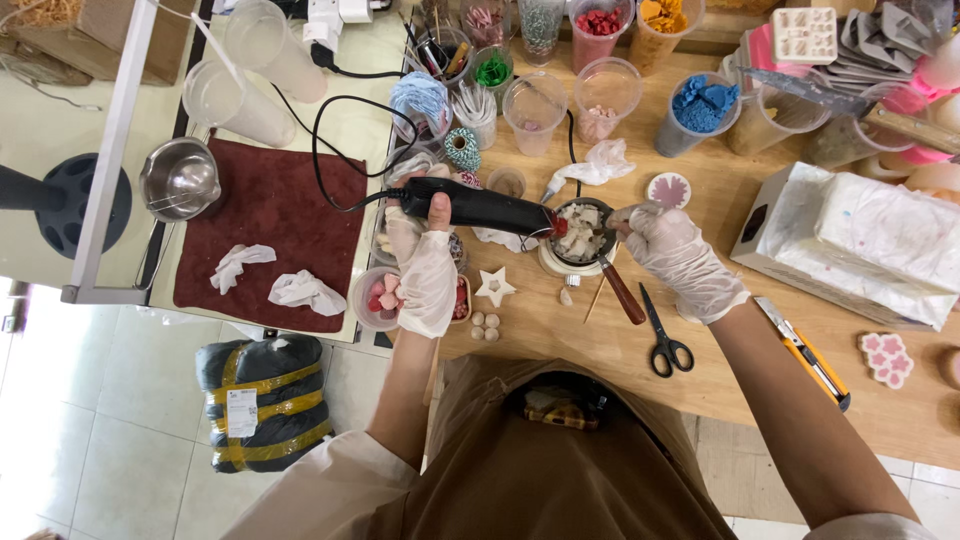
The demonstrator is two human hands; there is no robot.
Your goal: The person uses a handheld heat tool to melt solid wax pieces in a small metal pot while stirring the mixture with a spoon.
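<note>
My left hand (425, 265), in a thin clear glove, grips a black heat gun (478, 206) held level, its red-tipped nozzle pointing right into a small metal pot (583, 236) full of white wax chunks. My right hand (675, 255), also gloved, rests at the pot's right rim; whether it holds something small there I cannot tell. The pot's brown wooden handle (624, 292) sticks out toward me. The gun's black cord (330, 140) loops back to the left.
Black scissors (662, 335), an orange utility knife (812, 358), a white star shape (494, 286) and small beads lie on the wooden table (560, 335). Cups of coloured bits stand along the back. A wrapped white block (870, 240) sits right; a maroon towel (270, 230) and steel bowl (180, 180) left.
</note>
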